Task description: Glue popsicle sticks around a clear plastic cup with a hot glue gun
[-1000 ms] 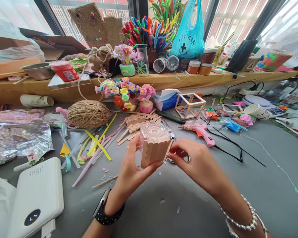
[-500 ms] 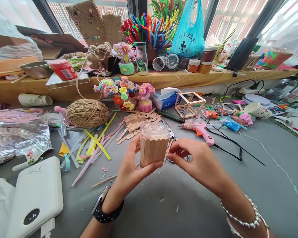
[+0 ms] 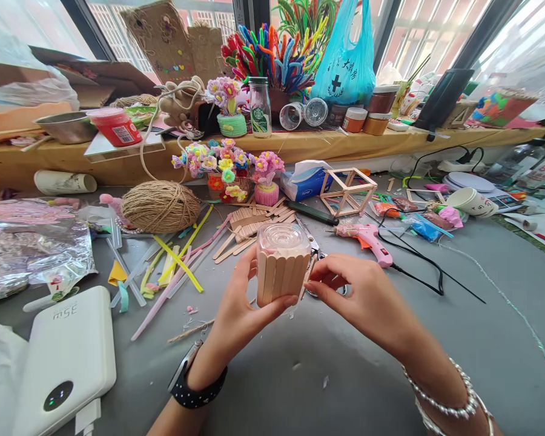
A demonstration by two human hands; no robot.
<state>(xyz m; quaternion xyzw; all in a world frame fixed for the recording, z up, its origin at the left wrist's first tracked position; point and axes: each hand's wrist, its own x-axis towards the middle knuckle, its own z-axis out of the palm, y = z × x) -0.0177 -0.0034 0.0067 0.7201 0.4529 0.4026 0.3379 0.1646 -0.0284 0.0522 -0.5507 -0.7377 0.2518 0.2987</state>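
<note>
Above the table I hold a clear plastic cup (image 3: 283,237) with its ringed base facing up. Wooden craft sticks (image 3: 279,277) stand side by side around its wall. My left hand (image 3: 240,309) is closed round the cup from the left, thumb across its lower front. My right hand (image 3: 352,287) pinches a single craft stick (image 3: 309,275) at the cup's right side; whether that stick touches the wall I cannot tell. Scissors (image 3: 313,239) lie behind, partly hidden by the cup and right hand. A pile of loose craft sticks (image 3: 249,224) lies behind the cup.
A pink glue gun (image 3: 366,239) with a black cord lies right of my hands. Behind are a stick-built cube frame (image 3: 347,191) and a twine ball (image 3: 161,206). At left lie plastic strips and a white power bank (image 3: 68,345). A crowded ledge (image 3: 290,143) runs along the back.
Almost nothing differs. Both hands keep the same grip on the cup and the craft stick, and the view has shifted only very slightly.
</note>
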